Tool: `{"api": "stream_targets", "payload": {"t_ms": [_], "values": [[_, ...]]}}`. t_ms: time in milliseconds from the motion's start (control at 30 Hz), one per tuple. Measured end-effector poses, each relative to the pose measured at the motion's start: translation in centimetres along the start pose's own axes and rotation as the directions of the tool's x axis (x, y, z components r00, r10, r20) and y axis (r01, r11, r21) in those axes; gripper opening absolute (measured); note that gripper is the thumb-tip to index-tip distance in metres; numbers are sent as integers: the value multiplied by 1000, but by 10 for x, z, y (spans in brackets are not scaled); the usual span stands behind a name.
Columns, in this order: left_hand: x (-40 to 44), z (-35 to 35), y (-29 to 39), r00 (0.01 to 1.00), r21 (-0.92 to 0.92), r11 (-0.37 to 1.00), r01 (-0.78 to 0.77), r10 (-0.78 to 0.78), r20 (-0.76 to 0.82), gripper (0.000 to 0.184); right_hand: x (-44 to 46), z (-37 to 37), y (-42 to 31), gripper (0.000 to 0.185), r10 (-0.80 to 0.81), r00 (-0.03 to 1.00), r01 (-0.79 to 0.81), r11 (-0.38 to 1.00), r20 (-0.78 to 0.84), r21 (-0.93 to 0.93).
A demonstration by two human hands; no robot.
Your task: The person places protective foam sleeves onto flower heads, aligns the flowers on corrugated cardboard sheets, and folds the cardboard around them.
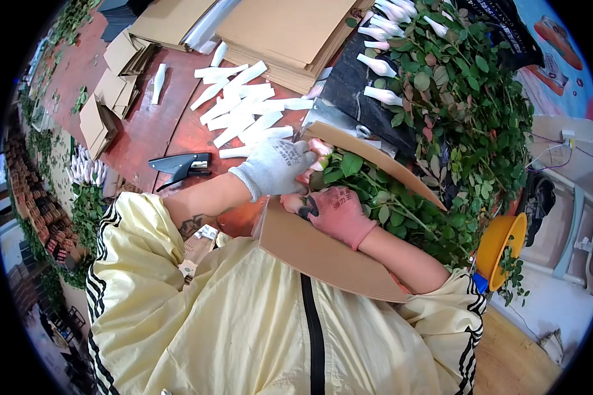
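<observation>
My left hand [277, 166], in a pale grey glove, is closed at the pink roses [320, 153], its fingers curled against the blooms. Opposite it, my right hand [339, 214] in a pink glove has its fingers bent around a pale rose head beside the same blooms; part of that grip is hidden. Green leaves and stems [382, 191] run from the blooms toward the lower right. A bent cardboard sheet [329, 257] lies under the roses, its far edge standing up behind them. A black stapler [181, 168] rests left of my left hand.
White foam net sleeves [244, 108] are heaped on the red table [135, 141]. Cardboard stacks [283, 33] stand at the back, with folded cardboard pieces [115, 89] at left. Net-covered roses [379, 66] and a leafy pile [481, 138] fill the right, above a yellow basin [502, 247].
</observation>
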State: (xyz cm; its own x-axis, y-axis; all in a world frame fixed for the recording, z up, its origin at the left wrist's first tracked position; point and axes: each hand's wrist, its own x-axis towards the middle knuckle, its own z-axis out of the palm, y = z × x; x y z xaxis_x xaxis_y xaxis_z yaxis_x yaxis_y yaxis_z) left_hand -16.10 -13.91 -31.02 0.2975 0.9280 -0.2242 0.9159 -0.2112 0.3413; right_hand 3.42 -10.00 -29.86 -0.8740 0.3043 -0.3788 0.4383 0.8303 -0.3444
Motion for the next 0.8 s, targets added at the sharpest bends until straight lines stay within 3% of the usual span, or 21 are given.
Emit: {"api": "stream_targets", "payload": {"t_ms": [133, 200, 233, 300, 333, 400, 467, 500, 567, 600, 700, 800], "values": [[-7, -2, -5, 979, 101, 993, -67, 85, -183, 47, -6, -9, 0, 32, -15, 1000, 15, 1000, 16, 3], [-17, -16, -12, 965, -102, 991, -92, 63, -256, 34, -9, -16, 1, 29, -12, 998, 8, 998, 64, 57], [-23, -30, -12, 964, -102, 991, -81, 52, -259, 34, -12, -22, 2, 26, 5, 994, -17, 994, 110, 112], [-37, -56, -10, 998, -259, 966, -1, 16, 57, 26, -20, -35, 1, 25, -15, 995, 4, 994, 95, 109], [-42, -41, -14, 992, -328, 942, -76, 104, 70, 25, -22, -37, 3, 25, -40, 998, 31, 985, 51, 171], [-48, -31, -6, 983, -414, 907, -77, 138, 120, 26, -19, -42, 3, 25, -72, 997, 67, 972, 13, 225], [-46, -24, -2, 959, -482, 875, -51, 178, 222, 30, -12, -49, 1, 25, 57, 988, -58, 998, -147, 0], [-44, -24, -1, 962, -484, 874, -46, 169, 213, 30, -8, -48, 1, 25, 47, 989, -48, 999, -144, -8], [-39, -24, -3, 926, -430, 902, 36, 132, 354, 32, -1, -40, 8, 25, 93, 984, -111, 987, -151, -115], [-39, -25, -2, 928, -435, 900, 37, 131, 349, 32, -2, -26, 14, 22, 14, 970, -59, 982, -244, -180], [-42, -25, -4, 935, -385, 923, 2, 135, 329, 32, -9, -23, 14, 23, -58, 979, 28, 988, -197, -153], [-44, -19, -4, 925, -449, 894, -17, 184, 332, 31, -8, -9, 12, 23, -17, 989, -2, 992, -149, -125]]}}
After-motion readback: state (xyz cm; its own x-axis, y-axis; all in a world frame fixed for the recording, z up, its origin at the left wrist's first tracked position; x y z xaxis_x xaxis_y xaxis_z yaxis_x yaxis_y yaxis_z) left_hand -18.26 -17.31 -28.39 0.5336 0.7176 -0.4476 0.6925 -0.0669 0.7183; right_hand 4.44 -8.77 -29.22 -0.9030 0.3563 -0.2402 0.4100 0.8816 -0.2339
